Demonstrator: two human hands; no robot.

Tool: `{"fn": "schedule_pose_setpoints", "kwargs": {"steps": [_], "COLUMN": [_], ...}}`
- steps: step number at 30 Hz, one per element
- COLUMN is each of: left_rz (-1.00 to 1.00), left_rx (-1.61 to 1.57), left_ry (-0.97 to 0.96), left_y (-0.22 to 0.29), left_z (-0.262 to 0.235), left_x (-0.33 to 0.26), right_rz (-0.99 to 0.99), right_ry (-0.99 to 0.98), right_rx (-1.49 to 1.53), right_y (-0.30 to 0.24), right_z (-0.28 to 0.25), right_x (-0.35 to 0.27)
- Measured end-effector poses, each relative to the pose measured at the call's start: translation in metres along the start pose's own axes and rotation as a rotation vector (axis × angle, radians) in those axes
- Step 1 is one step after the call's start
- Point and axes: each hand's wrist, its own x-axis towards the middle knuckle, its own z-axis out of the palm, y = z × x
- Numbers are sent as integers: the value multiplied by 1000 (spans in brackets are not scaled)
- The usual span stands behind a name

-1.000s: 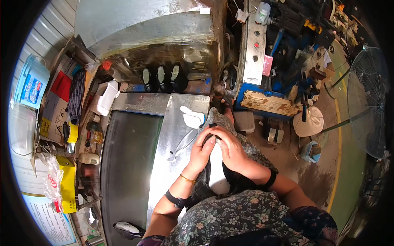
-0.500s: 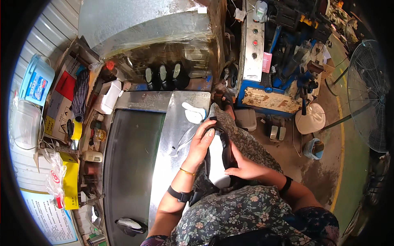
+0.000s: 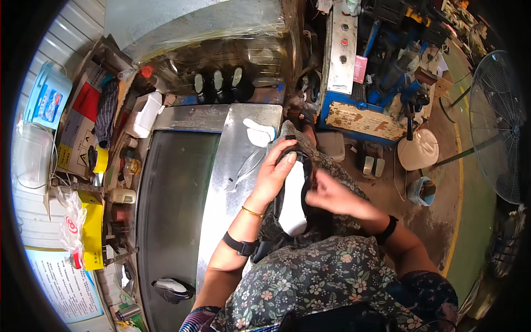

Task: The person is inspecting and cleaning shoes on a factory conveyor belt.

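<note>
Just right of a dark belt (image 3: pixel 177 193) and a metal table (image 3: pixel 232 144), gripping a black-and-white shoe (image 3: pixel 293 205) by its far end with the left hand (image 3: pixel 274 171); for the blurred right hand (image 3: pixel 338 195), right of it, cannot tell open from closed.

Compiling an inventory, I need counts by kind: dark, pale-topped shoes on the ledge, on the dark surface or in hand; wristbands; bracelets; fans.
Shoes: 5 (3 on the ledge, 1 on the dark surface, 1 in the left hand)
Black wristbands: 2
Gold bracelet: 1
Standing fan: 1
Total: 9
</note>
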Motion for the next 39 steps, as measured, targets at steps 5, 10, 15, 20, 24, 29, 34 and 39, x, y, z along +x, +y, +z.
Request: {"fn": "schedule_pose_setpoints", "kwargs": {"steps": [5, 10, 15, 20, 24, 29, 34, 39], "left_rz": [-16, -463, -347, -131, 166, 163, -262, -332], "left_rx": [-77, 9, 142, 297, 378, 327, 426, 884], "left_ry": [43, 109, 4, -402, -740, -145, 496, 472], "left_y": [19, -25, -31, 3, 16, -18, -71, -95], "left_z": [8, 7, 12, 16, 11, -29, -122, -214], "left_x": [-29, -125, -130, -121, -92, -31, 43, 104], "right_rz": [-266, -315, -313, -241, 433, 573, 235, -161], "right_ry": [306, 342, 225, 215, 43, 773, 787, 572], "right_rx": [-196, -410, -123, 529, 216, 602, 724, 633], "right_y": [-44, -34, -38, -58, -45, 1, 9, -26], "right_z": [-11, -2, -12, -68, -115, -69, -74, -117], "right_x": [63, 91, 78, 12, -75, -143, -90, 78]}}
